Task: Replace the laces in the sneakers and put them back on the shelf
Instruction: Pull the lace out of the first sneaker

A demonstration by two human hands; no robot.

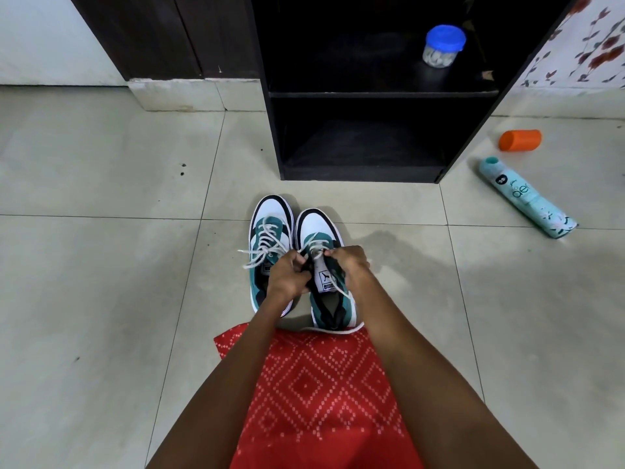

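Two teal, white and black sneakers stand side by side on the tiled floor, toes pointing at a black shelf unit [378, 94]. The left sneaker [270, 218] has white laces threaded through, with loose ends trailing to the left. The right sneaker [316, 228] has a white lace [317, 247] across its upper eyelets. My left hand [287, 275] and my right hand [348, 262] both pinch that lace over the tongue of the right sneaker. A loose lace end runs down past the tongue, under my right wrist.
On the upper shelf sits a blue-lidded jar [443, 45]; the lower shelf is dark inside. Right of the shelf unit, an orange cap [520, 140] and a teal spray can [527, 198] lie on the floor. Red patterned cloth [318, 384] covers my lap.
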